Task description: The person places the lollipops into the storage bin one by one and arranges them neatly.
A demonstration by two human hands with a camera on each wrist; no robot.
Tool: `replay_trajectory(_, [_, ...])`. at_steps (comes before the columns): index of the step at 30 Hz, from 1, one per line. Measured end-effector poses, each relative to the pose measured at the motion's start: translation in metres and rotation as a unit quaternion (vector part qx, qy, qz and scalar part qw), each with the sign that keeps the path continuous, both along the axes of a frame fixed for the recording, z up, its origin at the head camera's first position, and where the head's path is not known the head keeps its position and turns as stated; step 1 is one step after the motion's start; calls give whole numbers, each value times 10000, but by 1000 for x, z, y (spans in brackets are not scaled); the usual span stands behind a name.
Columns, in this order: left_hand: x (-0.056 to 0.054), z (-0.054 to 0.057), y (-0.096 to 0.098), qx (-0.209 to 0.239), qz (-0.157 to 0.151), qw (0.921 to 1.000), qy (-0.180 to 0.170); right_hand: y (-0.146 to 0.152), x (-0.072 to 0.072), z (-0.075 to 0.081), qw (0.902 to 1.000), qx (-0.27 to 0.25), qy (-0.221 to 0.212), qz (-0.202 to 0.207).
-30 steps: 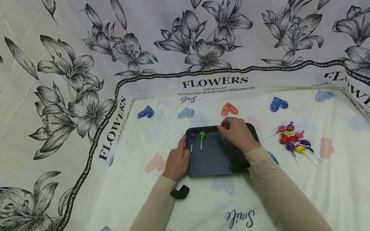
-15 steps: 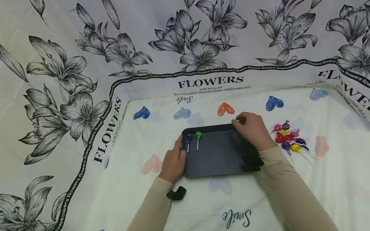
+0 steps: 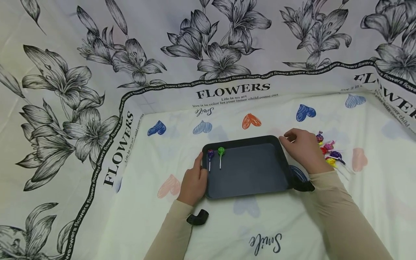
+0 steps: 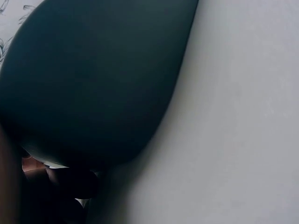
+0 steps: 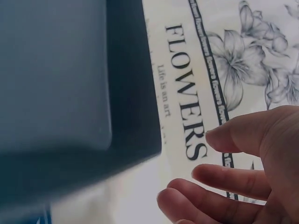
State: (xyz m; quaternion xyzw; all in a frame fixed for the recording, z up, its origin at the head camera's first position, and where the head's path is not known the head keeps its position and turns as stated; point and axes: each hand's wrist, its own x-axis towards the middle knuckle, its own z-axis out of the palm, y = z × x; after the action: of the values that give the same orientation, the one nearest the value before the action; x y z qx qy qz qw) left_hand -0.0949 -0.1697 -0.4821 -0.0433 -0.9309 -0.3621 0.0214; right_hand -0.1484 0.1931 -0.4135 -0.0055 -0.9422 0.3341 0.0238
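Observation:
In the head view, a dark grey rectangular tray with a raised rim lies in the middle. A purple lollipop and a green lollipop lie side by side near its upper left corner. My left hand holds the tray's left side; the left wrist view shows dark fingers tucked by the tray's edge. Just off the tray's upper right corner is my right hand, holding nothing. Its fingers are loosely bent and apart from the thumb in the right wrist view.
To the right, a pile of several wrapped lollipops lies on the white heart-printed cloth, partly hidden behind my right hand. A flower-printed cloth rises at the back. Black wrist devices sit by both cuffs.
My right hand has moved right, from above the tray's far rim to beyond its upper right corner, near the lollipop pile. The left hand stays at the tray's left side.

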Motion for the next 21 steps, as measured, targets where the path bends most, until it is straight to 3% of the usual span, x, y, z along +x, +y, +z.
replay_trajectory(21, [0,2,0,-31,-14,9999,99,50,33,-14,9985,457,-141,-258])
